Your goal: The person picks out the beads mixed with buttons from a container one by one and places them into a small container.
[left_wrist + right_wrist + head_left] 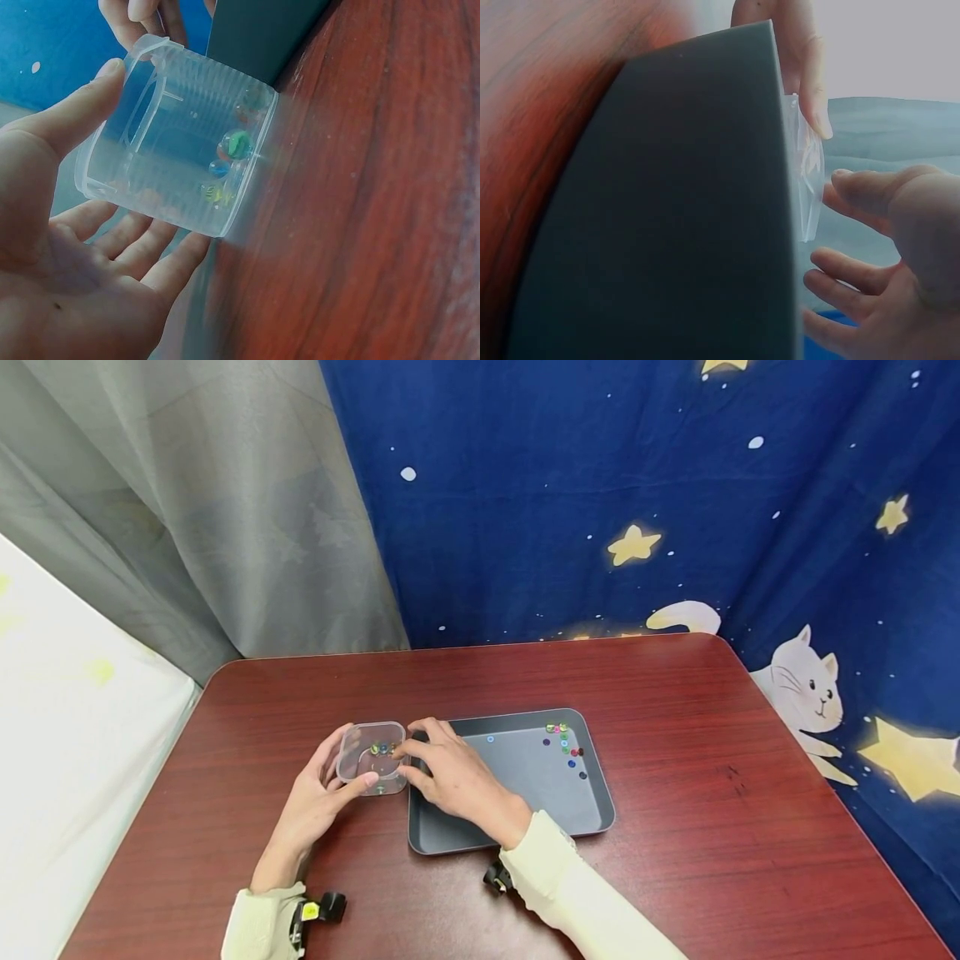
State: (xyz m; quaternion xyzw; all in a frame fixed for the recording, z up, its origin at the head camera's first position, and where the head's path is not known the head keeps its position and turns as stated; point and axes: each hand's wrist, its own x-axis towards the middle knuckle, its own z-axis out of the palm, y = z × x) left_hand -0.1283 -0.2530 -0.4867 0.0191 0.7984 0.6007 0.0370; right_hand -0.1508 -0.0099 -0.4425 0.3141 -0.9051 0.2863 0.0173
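A clear plastic box (362, 752) stands on the table, with several small glass marbles (236, 144) at its bottom, green, blue and yellow among them. My left hand (311, 797) holds the box from the left, thumb at the near rim and fingers around the far side. At the box's right edge is my right hand (457, 777), fingers loosely bent and spread, fingertips right by the rim. Its forearm passes over the grey tray (525, 785). In the right wrist view the tray's wall hides most of the box.
Small coloured round pieces (564, 743) lie in the tray's right part, and one blue piece (491, 739) near its far wall. The reddish wooden table (712, 777) extends around the tray. A blue curtain (525, 510) hangs behind the table.
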